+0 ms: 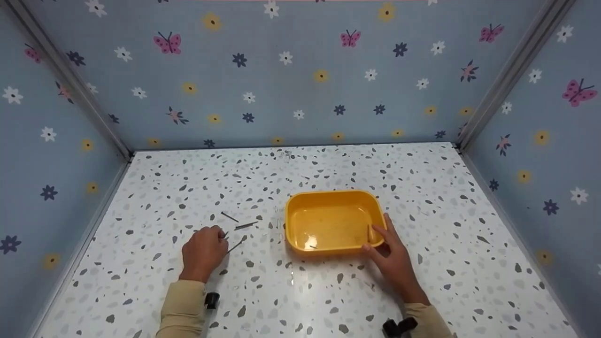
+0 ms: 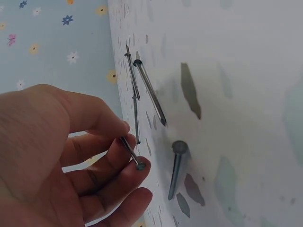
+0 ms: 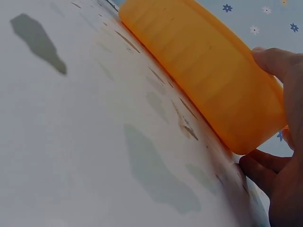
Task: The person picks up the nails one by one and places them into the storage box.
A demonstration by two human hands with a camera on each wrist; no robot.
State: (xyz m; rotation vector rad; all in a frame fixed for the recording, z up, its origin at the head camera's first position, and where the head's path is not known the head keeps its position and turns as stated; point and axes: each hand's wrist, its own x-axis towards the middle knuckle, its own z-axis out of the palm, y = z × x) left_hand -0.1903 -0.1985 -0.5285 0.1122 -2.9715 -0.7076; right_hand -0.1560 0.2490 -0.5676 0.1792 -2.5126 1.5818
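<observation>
My left hand (image 1: 203, 253) pinches a metal nail (image 2: 131, 153) between thumb and fingers, its flat head sticking out low in the left wrist view. Several loose nails lie on the table close by, among them one nail (image 2: 176, 170) nearest the wrist camera and another nail (image 1: 229, 217) beyond the hand. To the right stands a yellow plastic container (image 1: 333, 225), upright, with a small thin dark piece (image 1: 313, 247) at its near edge. Its right near corner is gripped by my right hand (image 1: 393, 258), the thumb over the rim and other fingers low against the outside.
A white speckled table (image 1: 263, 300) carries everything. Blue panels (image 1: 300, 94) printed with flowers and butterflies close off the back and both sides. Black wrist mounts (image 1: 399, 326) sit at both sleeves.
</observation>
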